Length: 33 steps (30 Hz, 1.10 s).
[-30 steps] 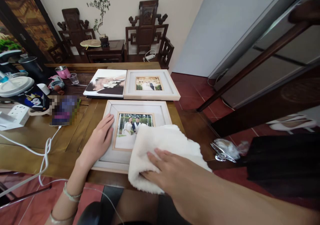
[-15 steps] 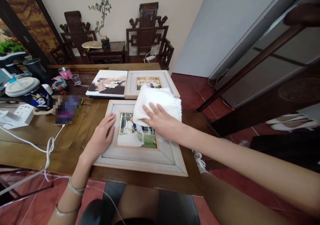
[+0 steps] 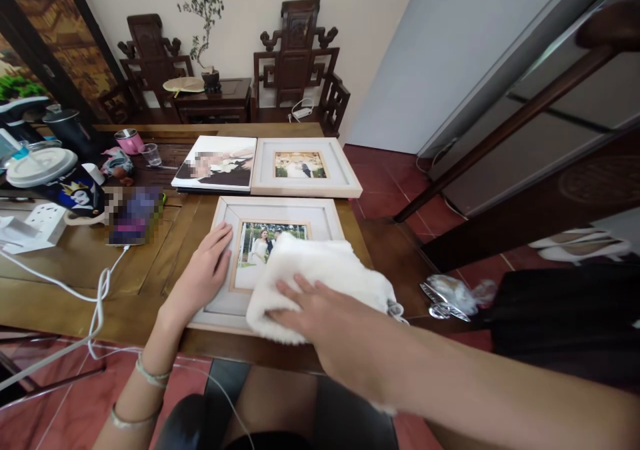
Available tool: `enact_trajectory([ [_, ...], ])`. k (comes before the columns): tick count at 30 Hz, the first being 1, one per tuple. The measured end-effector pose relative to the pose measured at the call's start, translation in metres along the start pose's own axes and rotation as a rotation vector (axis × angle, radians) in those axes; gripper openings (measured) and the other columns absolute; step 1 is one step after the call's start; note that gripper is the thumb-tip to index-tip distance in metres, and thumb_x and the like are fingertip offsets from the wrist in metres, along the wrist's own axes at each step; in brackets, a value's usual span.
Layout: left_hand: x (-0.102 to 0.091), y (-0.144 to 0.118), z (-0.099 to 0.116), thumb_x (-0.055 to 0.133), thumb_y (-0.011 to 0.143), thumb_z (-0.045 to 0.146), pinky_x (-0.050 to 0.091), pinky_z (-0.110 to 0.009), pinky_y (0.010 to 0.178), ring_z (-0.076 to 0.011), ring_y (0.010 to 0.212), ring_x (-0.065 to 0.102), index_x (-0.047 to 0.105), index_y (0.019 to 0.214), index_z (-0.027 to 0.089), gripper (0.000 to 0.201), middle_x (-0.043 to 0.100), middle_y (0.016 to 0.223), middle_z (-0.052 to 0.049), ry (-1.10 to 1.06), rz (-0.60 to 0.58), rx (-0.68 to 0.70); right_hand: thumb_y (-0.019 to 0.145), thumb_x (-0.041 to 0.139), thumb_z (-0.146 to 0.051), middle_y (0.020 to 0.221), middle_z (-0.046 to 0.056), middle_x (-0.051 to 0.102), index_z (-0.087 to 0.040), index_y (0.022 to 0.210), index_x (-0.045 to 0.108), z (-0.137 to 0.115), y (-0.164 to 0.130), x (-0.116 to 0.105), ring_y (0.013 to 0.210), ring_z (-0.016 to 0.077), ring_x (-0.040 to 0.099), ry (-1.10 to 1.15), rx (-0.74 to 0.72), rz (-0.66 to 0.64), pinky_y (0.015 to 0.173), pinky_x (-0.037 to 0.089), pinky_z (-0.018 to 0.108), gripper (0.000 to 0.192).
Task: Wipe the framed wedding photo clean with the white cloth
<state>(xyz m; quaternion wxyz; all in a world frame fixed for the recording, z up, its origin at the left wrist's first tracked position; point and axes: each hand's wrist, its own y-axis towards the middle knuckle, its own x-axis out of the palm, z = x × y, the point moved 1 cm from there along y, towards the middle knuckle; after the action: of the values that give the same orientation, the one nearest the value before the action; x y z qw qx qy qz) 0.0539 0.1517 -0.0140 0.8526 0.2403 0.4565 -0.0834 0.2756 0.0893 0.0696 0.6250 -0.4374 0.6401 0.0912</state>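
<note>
Pressing flat on a fluffy white cloth (image 3: 320, 277), right hand (image 3: 320, 313) lies lower centre of frame, fingers spread, palm down, nothing pinched. Cloth covers lower right part of a pale wooden picture frame with a wedding photo (image 3: 265, 213); that corner of the frame is hidden under it. Left hand (image 3: 203, 277) rests open on the frame's left border, fingers together, thumb tucked out of sight. Frame lies flat on the brown wooden table (image 3: 75, 277), near its front edge. Above it, a second pale framed photo (image 3: 305, 167) and a frameless photo print (image 3: 217, 163), partly blurred, lie side by side. Blurred-out object (image 3: 133, 217) at left, cannot make out. White cable (image 3: 95, 297) trails off the table edge. Right forearm runs out of frame at lower right.
</note>
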Motion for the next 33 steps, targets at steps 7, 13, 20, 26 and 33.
enact_trajectory([
  [7, -0.001, -0.001, -0.001, 0.038, 0.098, 0.028, 0.033, -0.049, 0.116, -0.0268, 0.140, 0.039, 0.055, 0.135, 0.011, 0.043, 0.052, 0.143, -0.016, -0.018, 0.005, 0.012, 0.071, 0.050, 0.014, 0.158, 0.019, 0.022, -0.014, 0.147, 0.041, 0.074, 0.051, -0.009, 0.144, 0.0430, 0.013, -0.213, 0.166, 0.344, 0.113, 0.022, 0.062, 0.081],
  [13, -0.001, 0.000, -0.001, 0.038, 0.098, 0.027, 0.034, -0.048, 0.116, -0.0263, 0.139, 0.040, 0.054, 0.134, 0.009, 0.044, 0.053, 0.141, -0.018, -0.010, 0.000, -0.002, 0.077, 0.051, 0.008, 0.157, 0.015, 0.026, -0.017, 0.141, 0.050, 0.072, 0.052, -0.014, 0.140, 0.0472, 0.024, -0.318, 0.191, 0.312, 0.108, 0.031, 0.063, 0.069],
  [20, 0.001, 0.000, -0.001, 0.038, 0.098, 0.027, 0.033, -0.048, 0.116, -0.0263, 0.139, 0.041, 0.054, 0.135, 0.012, 0.043, 0.053, 0.141, -0.016, -0.011, 0.016, -0.004, 0.057, 0.077, -0.005, 0.151, 0.018, 0.040, -0.025, 0.132, 0.060, 0.004, 0.009, -0.003, 0.126, 0.0535, 0.043, -0.138, 0.068, -0.006, 0.090, 0.049, 0.060, 0.080],
  [26, 0.000, 0.000, -0.001, 0.037, 0.098, 0.027, 0.034, -0.048, 0.116, -0.0265, 0.140, 0.040, 0.053, 0.135, 0.011, 0.044, 0.052, 0.142, -0.017, 0.002, -0.001, -0.001, 0.059, 0.078, -0.012, 0.158, 0.012, 0.028, -0.027, 0.143, 0.048, -0.016, -0.002, -0.006, 0.137, 0.0459, 0.033, -0.039, -0.021, -0.178, 0.101, 0.046, 0.054, 0.090],
  [33, -0.001, -0.001, -0.001, 0.037, 0.098, 0.027, 0.033, -0.050, 0.116, -0.0261, 0.140, 0.039, 0.053, 0.136, 0.013, 0.044, 0.051, 0.144, -0.015, -0.010, 0.000, 0.004, 0.076, 0.055, 0.006, 0.158, 0.017, 0.024, -0.018, 0.141, 0.050, 0.041, 0.048, -0.001, 0.142, 0.0464, 0.016, -0.221, 0.110, 0.224, 0.110, 0.024, 0.065, 0.069],
])
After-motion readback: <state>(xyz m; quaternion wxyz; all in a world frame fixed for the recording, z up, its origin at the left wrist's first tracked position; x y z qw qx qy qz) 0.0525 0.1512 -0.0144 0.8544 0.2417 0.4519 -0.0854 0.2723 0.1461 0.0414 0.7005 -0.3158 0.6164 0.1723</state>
